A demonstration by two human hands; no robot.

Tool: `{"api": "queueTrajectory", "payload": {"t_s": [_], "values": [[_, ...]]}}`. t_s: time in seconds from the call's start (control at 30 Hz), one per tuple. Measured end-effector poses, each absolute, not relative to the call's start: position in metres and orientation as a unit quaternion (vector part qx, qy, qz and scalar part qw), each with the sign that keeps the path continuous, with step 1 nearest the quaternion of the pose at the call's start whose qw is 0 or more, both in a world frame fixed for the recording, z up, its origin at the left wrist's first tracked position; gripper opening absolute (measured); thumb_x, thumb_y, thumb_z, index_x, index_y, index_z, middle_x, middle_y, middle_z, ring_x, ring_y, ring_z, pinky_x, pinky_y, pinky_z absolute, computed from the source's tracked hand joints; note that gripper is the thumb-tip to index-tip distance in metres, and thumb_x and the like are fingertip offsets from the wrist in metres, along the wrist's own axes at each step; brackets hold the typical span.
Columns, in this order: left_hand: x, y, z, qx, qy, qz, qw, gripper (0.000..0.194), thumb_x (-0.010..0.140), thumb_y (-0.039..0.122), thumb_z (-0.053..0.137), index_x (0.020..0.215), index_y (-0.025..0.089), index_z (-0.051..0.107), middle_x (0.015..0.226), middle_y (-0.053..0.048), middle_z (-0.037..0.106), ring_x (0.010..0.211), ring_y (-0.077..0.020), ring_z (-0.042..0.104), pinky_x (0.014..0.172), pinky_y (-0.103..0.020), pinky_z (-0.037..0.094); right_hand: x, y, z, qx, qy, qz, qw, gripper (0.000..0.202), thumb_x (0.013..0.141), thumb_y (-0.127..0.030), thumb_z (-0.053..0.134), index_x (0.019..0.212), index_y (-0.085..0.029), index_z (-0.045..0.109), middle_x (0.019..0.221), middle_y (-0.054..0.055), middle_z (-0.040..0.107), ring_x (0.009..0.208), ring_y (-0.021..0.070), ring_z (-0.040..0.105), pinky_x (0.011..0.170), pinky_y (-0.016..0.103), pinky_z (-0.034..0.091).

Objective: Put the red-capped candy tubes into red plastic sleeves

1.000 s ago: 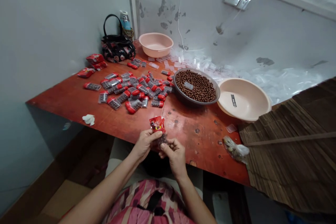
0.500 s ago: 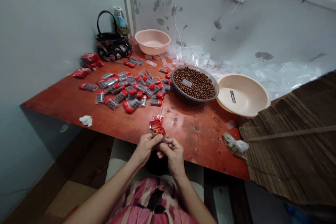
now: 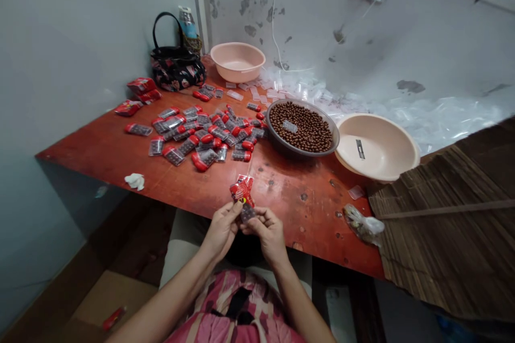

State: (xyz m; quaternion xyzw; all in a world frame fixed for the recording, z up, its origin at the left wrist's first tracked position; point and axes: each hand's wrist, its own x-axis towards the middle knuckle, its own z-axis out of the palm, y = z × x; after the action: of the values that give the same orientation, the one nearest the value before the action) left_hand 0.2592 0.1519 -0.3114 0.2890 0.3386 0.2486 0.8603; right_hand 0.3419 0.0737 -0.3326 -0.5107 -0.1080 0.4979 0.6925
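Note:
Between my hands, at the table's front edge, is a small clear pack of dark balls (image 3: 247, 214) with a red printed card over its top. My left hand (image 3: 223, 225) pinches its left side near the card. My right hand (image 3: 267, 229) grips its lower right corner. Just beyond, more red printed cards (image 3: 246, 181) lie on the red-brown table (image 3: 281, 193). Farther off is a pile of red-topped clear packs (image 3: 205, 136). Right of the pile stands a grey bowl (image 3: 270, 136) of brown balls, with a small clear tray (image 3: 289, 126) on top.
Pink basin (image 3: 237, 71) at the back; cream basin (image 3: 382, 155) at right. Clear plastic pieces (image 3: 314, 91) lie along the wall. A floral handbag (image 3: 177, 72), crumpled tissue (image 3: 134, 181), knotted plastic bag (image 3: 363, 225) and cardboard stack (image 3: 446, 214) are around the table.
The red card now sits flatter over the pack, and more of the dark balls shows between my hands. The view has shifted slightly. A red item on the floor box shows more fully at lower left.

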Motion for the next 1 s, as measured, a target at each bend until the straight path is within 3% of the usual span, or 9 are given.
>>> {"api": "queueTrajectory", "payload": {"t_s": [0.1, 0.3, 0.47, 0.53, 0.6, 0.73, 0.83, 0.93, 1.0], "values": [[0.258, 0.155, -0.313, 0.304, 0.358, 0.255, 0.845, 0.016, 0.072, 0.025, 0.061, 0.069, 0.01, 0.059, 0.062, -0.002, 0.057, 0.054, -0.0091, 0.051, 0.049, -0.02, 0.041, 0.342, 0.074, -0.331, -0.506, -0.123, 0.507, 0.687, 0.024, 0.071, -0.027, 0.064, 0.089, -0.014, 0.058, 0.064, 0.001, 0.065, 0.057, 0.0127, 0.063, 0.059, 0.025, 0.054], [0.252, 0.151, -0.307, 0.295, 0.398, 0.275, 0.824, 0.017, 0.066, 0.021, 0.067, 0.077, 0.009, 0.062, 0.067, -0.004, 0.063, 0.051, -0.0098, 0.054, 0.046, -0.02, 0.044, 0.332, 0.09, -0.335, -0.509, -0.092, 0.526, 0.676, 0.02, 0.065, -0.027, 0.069, 0.069, -0.015, 0.053, 0.055, -0.001, 0.063, 0.045, 0.011, 0.06, 0.044, 0.02, 0.05], [0.196, 0.159, -0.306, 0.191, 0.466, 0.41, 0.76, 0.021, 0.069, 0.029, 0.064, 0.08, 0.012, 0.061, 0.087, -0.009, 0.067, 0.086, -0.0215, 0.061, 0.074, -0.032, 0.051, 0.328, 0.096, -0.33, -0.51, -0.125, 0.533, 0.663, 0.024, 0.064, -0.026, 0.069, 0.078, -0.016, 0.052, 0.056, -0.002, 0.064, 0.047, 0.012, 0.061, 0.044, 0.02, 0.049], [0.166, 0.16, -0.311, 0.157, 0.513, 0.453, 0.712, 0.034, 0.073, 0.044, 0.055, 0.086, 0.013, 0.06, 0.097, -0.013, 0.065, 0.094, -0.0249, 0.059, 0.075, -0.035, 0.051, 0.333, 0.094, -0.331, -0.527, -0.132, 0.522, 0.657, 0.022, 0.067, -0.027, 0.067, 0.078, -0.016, 0.053, 0.059, -0.001, 0.064, 0.047, 0.0111, 0.06, 0.044, 0.019, 0.048], [0.148, 0.159, -0.316, 0.176, 0.562, 0.433, 0.682, 0.033, 0.073, 0.041, 0.056, 0.092, 0.014, 0.057, 0.099, -0.015, 0.064, 0.091, -0.0263, 0.061, 0.073, -0.037, 0.052, 0.341, 0.091, -0.332, -0.544, -0.133, 0.513, 0.651, 0.019, 0.07, -0.029, 0.064, 0.078, -0.015, 0.054, 0.06, 0.0, 0.064, 0.046, 0.0099, 0.059, 0.043, 0.018, 0.046], [0.171, 0.163, -0.315, 0.421, 0.545, 0.336, 0.642, 0.037, 0.071, 0.033, 0.06, 0.105, 0.018, 0.058, 0.11, -0.012, 0.06, 0.095, -0.0265, 0.059, 0.084, -0.039, 0.046, 0.351, 0.089, -0.334, -0.572, -0.135, 0.487, 0.646, 0.021, 0.074, -0.035, 0.059, 0.077, -0.015, 0.054, 0.061, 0.0, 0.063, 0.046, 0.0088, 0.057, 0.041, 0.017, 0.043], [0.219, 0.181, -0.316, 0.689, 0.429, 0.3, 0.502, 0.035, 0.07, 0.029, 0.061, 0.104, 0.024, 0.062, 0.117, -0.006, 0.057, 0.114, -0.0253, 0.045, 0.101, -0.037, 0.029, 0.353, 0.088, -0.332, -0.587, -0.152, 0.471, 0.641, 0.023, 0.074, -0.038, 0.058, 0.076, -0.015, 0.055, 0.062, 0.0, 0.062, 0.047, 0.0087, 0.057, 0.041, 0.017, 0.043], [0.257, 0.201, -0.33, 0.834, 0.351, 0.241, 0.35, 0.036, 0.075, 0.025, 0.055, 0.11, 0.023, 0.058, 0.124, -0.008, 0.051, 0.123, -0.0284, 0.032, 0.103, -0.047, 0.017, 0.355, 0.086, -0.33, -0.601, -0.17, 0.458, 0.632, 0.022, 0.076, -0.037, 0.057, 0.077, -0.015, 0.055, 0.062, 0.0, 0.062, 0.047, 0.0083, 0.056, 0.042, 0.016, 0.043], [0.268, 0.209, -0.343, 0.875, 0.335, 0.207, 0.281, 0.033, 0.077, 0.024, 0.052, 0.109, 0.021, 0.059, 0.125, -0.01, 0.05, 0.124, -0.0304, 0.029, 0.102, -0.051, 0.016, 0.357, 0.084, -0.331, -0.609, -0.178, 0.454, 0.626, 0.022, 0.076, -0.037, 0.056, 0.077, -0.015, 0.056, 0.062, 0.0, 0.061, 0.047, 0.0081, 0.056, 0.042, 0.016, 0.042]]}}
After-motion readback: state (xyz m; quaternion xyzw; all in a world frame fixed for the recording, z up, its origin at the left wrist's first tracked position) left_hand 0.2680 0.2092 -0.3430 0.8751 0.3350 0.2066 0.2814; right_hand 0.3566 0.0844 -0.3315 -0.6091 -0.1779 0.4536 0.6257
